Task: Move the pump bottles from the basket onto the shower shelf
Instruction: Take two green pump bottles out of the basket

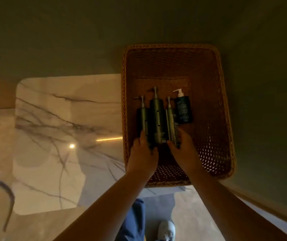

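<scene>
Arms outstretched into basket point(172, 46), left hand point(142, 151) clasping leftmost bottle point(142, 117), right hand point(183, 149) clasping slim bottle point(171, 122)

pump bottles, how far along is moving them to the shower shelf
Nothing looks moved yet: all four bottles lie in the basket. In hand: the left hand grips the leftmost bottle, and the right hand grips the slim bottle. Left: the tall bottle and white-pump bottle, then shelving all four.

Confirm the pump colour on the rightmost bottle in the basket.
White pump on a dark bottle; the head view shows it.
</scene>
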Demonstrator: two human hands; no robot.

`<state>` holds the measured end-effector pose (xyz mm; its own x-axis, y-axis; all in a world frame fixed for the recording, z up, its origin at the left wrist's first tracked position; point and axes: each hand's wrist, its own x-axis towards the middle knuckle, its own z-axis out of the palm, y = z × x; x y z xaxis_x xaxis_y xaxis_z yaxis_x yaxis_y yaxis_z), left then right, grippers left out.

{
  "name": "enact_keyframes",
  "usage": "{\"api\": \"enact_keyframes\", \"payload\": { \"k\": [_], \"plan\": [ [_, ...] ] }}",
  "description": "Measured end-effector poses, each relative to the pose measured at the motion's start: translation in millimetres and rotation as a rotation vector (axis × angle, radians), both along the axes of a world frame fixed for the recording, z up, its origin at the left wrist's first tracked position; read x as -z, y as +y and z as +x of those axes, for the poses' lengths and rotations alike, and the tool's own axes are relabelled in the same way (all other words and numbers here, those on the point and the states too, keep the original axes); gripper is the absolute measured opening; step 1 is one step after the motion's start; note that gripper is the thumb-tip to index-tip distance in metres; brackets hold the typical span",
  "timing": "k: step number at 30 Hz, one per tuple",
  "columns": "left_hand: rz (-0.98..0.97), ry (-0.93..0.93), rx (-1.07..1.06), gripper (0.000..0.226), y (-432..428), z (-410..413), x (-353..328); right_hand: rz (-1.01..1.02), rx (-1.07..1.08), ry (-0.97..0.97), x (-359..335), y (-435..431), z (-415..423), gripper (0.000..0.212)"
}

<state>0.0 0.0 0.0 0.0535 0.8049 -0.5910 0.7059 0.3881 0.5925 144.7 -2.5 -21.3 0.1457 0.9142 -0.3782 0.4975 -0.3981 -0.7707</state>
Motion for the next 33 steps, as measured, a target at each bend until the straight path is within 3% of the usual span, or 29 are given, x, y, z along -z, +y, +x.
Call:
{"api": "enact_keyframes", "payload": {
  "k": [4, 7, 15, 20, 28, 33],
  "plan": [
    [-0.072, 0.020, -0.045, 0.076, 12.9, 11.0, 28.7, -0.032, -0.002, -0.026, 24.6, 18.9, -5.2, 0.044],
    [-0.141, 0.016, -0.112, 0.078, 22.7, 25.4, 46.2, -0.127, -0.014, -0.058, 45.0, 34.0, -10.0, 0.055],
    [-0.081, 0.123, -0.106, 0.077, 29.4, 33.7, 92.4, -0.169, -0.021, -0.194, 77.2, 59.8, -18.8, 0.054],
    [-0.104, 0.138, -0.132, 0.080, 37.3, 37.8, 108.3, -0.213, -0.019, -0.169, 92.5, 68.5, -19.6, 0.058],
    [-0.187, 0.053, -0.339, 0.085, 40.0, 39.6, 123.8, -0.273, -0.008, -0.178, 107.7, 71.9, -18.6, 0.073],
    [-0.200, 0.019, -0.360, 0.088, 40.8, 39.5, 125.9, -0.319, -0.007, -0.161, 108.6, 77.3, -16.2, 0.063]
  ]
}}
